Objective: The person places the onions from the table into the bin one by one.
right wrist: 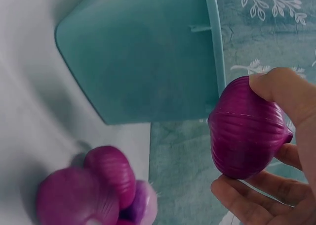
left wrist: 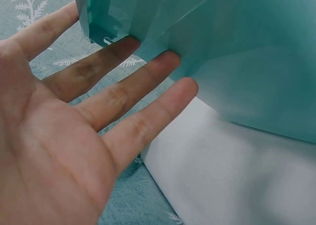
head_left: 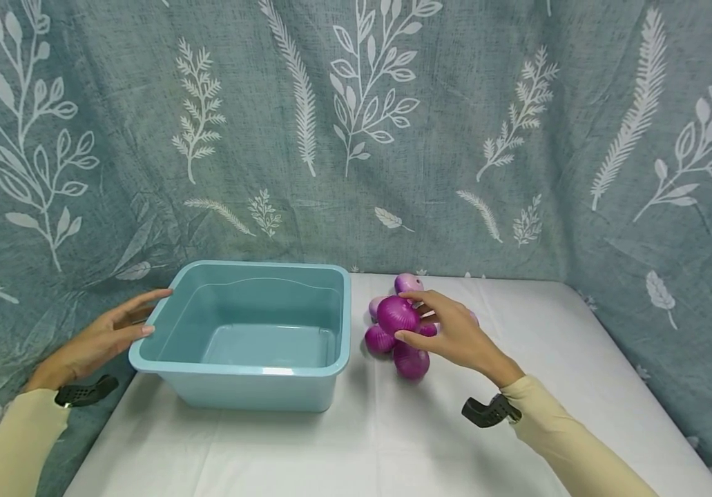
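Observation:
A purple onion (right wrist: 248,128) is pinched between the thumb and fingers of my right hand (head_left: 451,330), held above a small pile of onions (head_left: 411,361) on the table. In the right wrist view several of those onions (right wrist: 79,198) sit below and left of the held one. My left hand (head_left: 103,337) is at the left rim of a light blue plastic basin (head_left: 240,369). Its fingers (left wrist: 143,126) are extended against the basin's outer wall in the left wrist view, with the thumb near the rim. The basin's visible inside holds nothing.
The table has a white cloth (head_left: 368,442) over it. A blue-green curtain (head_left: 430,200) with white leaf prints hangs behind and along both sides. The basin stands left of the onion pile, its right wall close to it.

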